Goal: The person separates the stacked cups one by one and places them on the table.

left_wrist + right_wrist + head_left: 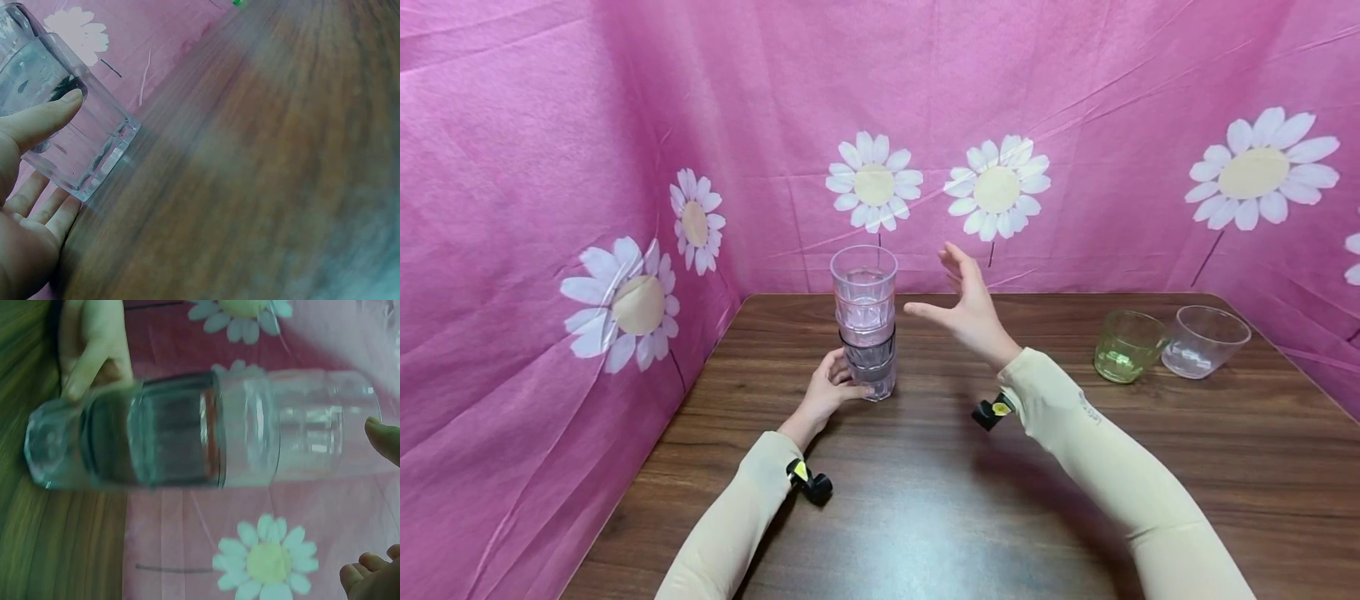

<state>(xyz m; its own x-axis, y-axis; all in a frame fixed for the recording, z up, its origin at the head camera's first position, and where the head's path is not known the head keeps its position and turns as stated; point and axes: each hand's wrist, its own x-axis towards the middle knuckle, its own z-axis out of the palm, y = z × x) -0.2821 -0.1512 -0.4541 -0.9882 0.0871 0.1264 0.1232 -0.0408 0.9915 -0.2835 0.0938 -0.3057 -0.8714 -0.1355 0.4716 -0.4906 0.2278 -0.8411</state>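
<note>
A tall stack of nested see-through glasses point(865, 312) stands upright at the back of the table, with a dark grey glass point(869, 353) in its lower half and clear ones above and below. My left hand point(826, 390) holds the stack at its base. In the left wrist view the thumb point(53, 119) lies on the near side of the bottom glass point(94, 150), and the other fingers are around its far side. To the right of the stack, my right hand point(972, 312) is raised with thumb and fingers spread apart, holding nothing.
At the right of the table point(925, 500) stand a green glass point(1127, 346) and a clear glass point(1206, 340), side by side. A pink cloth point(775, 100) printed with white daisies hangs behind the table and along its left side.
</note>
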